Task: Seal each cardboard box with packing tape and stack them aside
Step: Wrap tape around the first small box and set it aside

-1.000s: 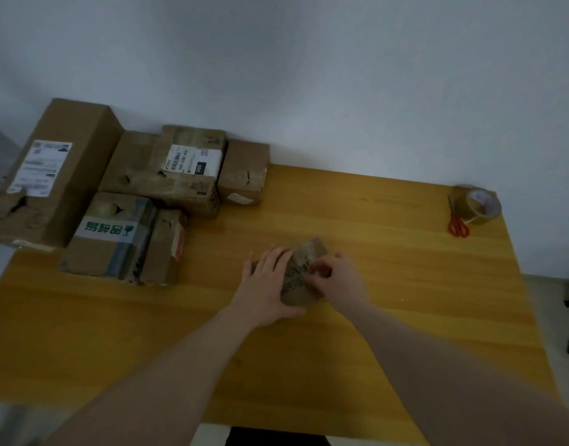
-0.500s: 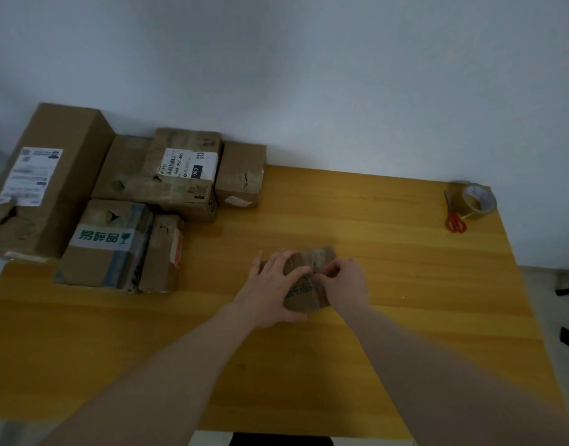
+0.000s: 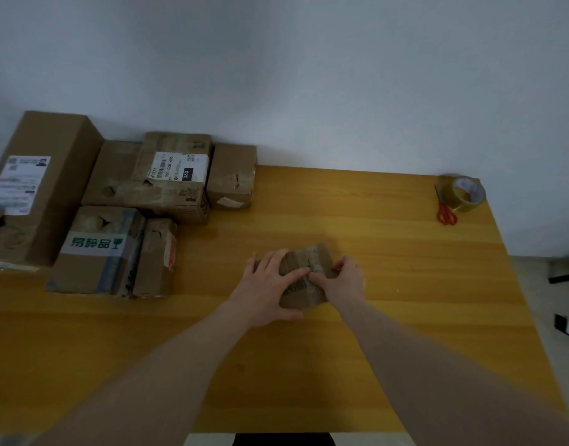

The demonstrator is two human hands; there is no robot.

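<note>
We pressed our left hand [image 3: 266, 286] flat and pinched with our right hand [image 3: 342, 280] on the small box [image 3: 304, 292]; the tape roll [image 3: 465, 193] sat well apart, so its flaps might have sprung open.

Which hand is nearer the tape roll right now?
Right. The right hand grips the small box mid-table, on the side toward the tape roll; the left hand lies farther left.
</note>
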